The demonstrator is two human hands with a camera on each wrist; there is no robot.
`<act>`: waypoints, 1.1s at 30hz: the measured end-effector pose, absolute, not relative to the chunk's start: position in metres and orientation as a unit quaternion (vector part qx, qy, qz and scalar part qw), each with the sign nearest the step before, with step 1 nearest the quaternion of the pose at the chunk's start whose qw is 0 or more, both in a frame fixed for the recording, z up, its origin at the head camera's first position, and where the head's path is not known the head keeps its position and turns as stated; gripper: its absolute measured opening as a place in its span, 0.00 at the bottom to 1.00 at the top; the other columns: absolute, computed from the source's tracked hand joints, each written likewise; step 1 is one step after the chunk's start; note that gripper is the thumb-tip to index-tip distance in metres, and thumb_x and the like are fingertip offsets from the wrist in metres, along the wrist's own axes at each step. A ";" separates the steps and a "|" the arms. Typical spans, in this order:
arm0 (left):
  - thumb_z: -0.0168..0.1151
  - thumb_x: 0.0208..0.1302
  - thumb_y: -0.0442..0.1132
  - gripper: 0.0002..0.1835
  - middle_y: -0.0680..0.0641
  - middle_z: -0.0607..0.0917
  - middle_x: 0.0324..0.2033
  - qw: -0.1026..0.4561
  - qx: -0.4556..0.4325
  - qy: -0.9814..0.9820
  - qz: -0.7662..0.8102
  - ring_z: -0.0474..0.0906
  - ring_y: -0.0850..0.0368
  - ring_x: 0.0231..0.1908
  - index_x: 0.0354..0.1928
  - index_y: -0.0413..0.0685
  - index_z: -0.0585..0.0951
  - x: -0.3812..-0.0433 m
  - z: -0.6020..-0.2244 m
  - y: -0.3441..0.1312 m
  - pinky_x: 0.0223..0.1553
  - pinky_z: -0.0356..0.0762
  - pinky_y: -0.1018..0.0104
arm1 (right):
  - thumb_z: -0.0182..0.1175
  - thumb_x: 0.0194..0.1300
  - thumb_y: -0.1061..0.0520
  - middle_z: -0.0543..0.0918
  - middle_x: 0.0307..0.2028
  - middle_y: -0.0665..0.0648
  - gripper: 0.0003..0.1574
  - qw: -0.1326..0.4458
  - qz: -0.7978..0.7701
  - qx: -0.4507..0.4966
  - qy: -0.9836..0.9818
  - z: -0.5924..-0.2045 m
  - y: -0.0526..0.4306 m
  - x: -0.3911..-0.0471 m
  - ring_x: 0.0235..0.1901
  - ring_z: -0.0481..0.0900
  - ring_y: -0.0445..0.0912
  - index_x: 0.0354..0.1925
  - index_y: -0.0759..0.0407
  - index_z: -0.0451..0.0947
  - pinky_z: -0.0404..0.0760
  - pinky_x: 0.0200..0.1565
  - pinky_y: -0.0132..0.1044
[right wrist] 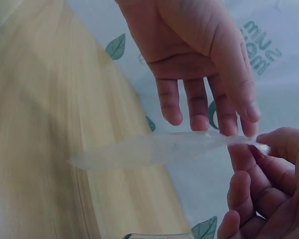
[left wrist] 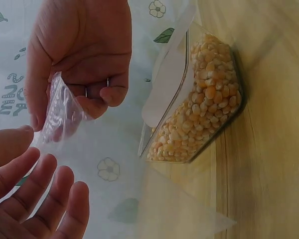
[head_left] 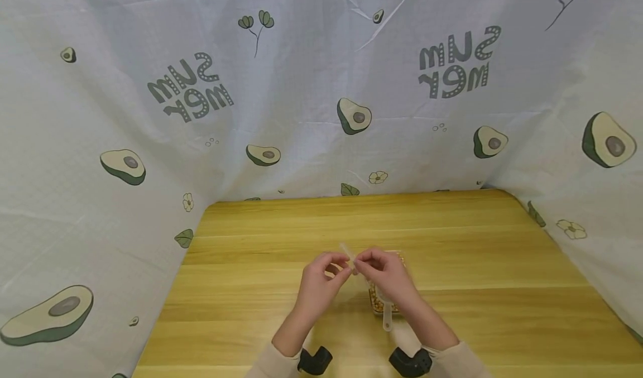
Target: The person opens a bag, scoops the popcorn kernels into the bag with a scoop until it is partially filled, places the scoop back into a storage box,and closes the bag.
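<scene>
My right hand (head_left: 387, 269) pinches the gathered top of a clear plastic bag (right wrist: 149, 151) between thumb and index finger. In the right wrist view the bag stretches away flat and narrow from those fingertips. Close beside the pinched end is my left hand (head_left: 318, 280), its fingers spread and relaxed, thumb and index fingertips right at the bag's edge. Under my right forearm stands a clear container (left wrist: 237, 64) of dried corn kernels (left wrist: 209, 94). A whitish scoop (left wrist: 164, 89) lies on top, its handle jutting over the near side in the head view.
The container stands on a wood-grain table (head_left: 241, 294). A white cloth (head_left: 301, 87) printed with avocados rises along the back and both sides. Black wrist mounts (head_left: 315, 361) sit at both cuffs, near the table's front.
</scene>
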State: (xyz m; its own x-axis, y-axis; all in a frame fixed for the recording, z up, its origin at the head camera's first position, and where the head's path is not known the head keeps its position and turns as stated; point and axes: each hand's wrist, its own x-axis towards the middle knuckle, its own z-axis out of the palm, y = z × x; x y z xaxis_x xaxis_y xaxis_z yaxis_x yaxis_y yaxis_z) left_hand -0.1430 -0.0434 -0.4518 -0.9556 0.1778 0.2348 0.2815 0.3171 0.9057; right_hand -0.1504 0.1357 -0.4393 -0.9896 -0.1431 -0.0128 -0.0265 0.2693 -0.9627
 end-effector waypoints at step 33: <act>0.69 0.63 0.41 0.12 0.46 0.88 0.39 0.046 -0.159 -0.806 -0.569 0.83 0.59 0.35 0.47 0.47 0.85 -0.136 -0.454 -0.037 0.33 0.81 0.75 | 0.63 0.69 0.56 0.82 0.34 0.57 0.11 0.083 -0.589 -0.083 0.800 -0.438 0.137 -0.149 0.33 0.76 0.45 0.39 0.65 0.82 0.77 0.37 0.35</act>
